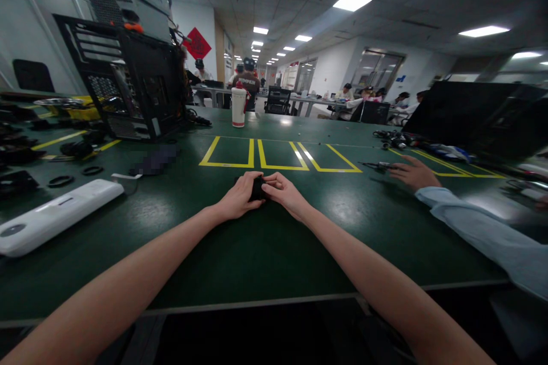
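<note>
Between my hands, just in front of the yellow tape outlines, is a small black object [258, 188] at the middle of the green table [257, 251]. My left hand [242, 197] is wrapped over its left side, the fingers bent round it. From the right, my right hand [285, 194] holds the same object with thumb and fingertips. The fingers cover most of the object, so its full shape is hidden.
A black computer case [141, 80] and a white power strip-like device [60, 214] are on the left. A white cup [238, 105] stands beyond the yellow outlines. At the right, another person's hand [413, 173] holds a thin dark tool [377, 166].
</note>
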`<state>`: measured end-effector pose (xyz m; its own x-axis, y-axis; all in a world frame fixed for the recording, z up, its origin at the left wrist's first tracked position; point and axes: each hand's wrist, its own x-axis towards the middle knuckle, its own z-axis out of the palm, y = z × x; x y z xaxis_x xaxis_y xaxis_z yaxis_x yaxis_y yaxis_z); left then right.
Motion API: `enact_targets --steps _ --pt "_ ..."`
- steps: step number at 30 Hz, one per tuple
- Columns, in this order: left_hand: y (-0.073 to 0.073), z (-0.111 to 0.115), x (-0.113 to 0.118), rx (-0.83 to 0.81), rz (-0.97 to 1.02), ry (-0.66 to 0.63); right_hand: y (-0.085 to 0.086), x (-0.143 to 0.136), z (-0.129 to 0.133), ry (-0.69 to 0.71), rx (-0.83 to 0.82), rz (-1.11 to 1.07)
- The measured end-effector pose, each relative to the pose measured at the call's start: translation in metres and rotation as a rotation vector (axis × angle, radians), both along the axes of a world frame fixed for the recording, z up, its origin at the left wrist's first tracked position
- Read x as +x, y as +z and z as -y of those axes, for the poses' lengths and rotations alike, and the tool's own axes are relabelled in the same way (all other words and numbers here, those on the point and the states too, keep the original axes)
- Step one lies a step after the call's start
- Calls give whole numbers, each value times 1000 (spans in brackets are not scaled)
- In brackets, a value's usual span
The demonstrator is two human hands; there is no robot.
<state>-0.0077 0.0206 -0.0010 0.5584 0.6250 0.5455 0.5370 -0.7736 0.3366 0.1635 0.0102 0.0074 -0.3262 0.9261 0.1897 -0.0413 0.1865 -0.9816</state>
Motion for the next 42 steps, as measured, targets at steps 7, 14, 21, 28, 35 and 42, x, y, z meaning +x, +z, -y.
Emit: enact_targets --steps 7,14,21,28,35,42 --pt "1 0 0 -12 -3 3 -4 -3 -6 -75 -59 18" --pt "0 -1 0 1 -9 -2 0 3 -2 22 -23 31" --pt "-1 -2 1 15 -1 -6 -2 -2 -6 -33 -40 -28" --pt "0 0 0 -7 6 -5 -1 -1 -6 -27 -59 36" --pt "1 0 0 -12 7 -5 0 2 -1 27 -24 15" --pt "1 -1 1 -3 -9 -1 -1 -3 -3 -22 -55 -27"
